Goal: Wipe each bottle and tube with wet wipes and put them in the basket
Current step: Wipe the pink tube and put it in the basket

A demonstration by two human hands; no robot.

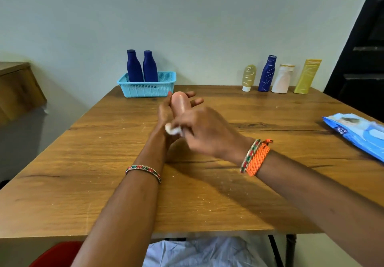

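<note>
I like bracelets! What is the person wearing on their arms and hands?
Both arms are bare, with no sleeves. The left wrist has a thin red-and-green bangle. The right wrist has a similar bangle beside a thick orange woven band.

Single head cam, wide-angle, looks fwd and down across wooden table [104, 183] toward wall [187, 17], close over forearms.

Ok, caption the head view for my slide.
Left hand holds a peach bottle; right hand rubs it with a wipe.
</note>
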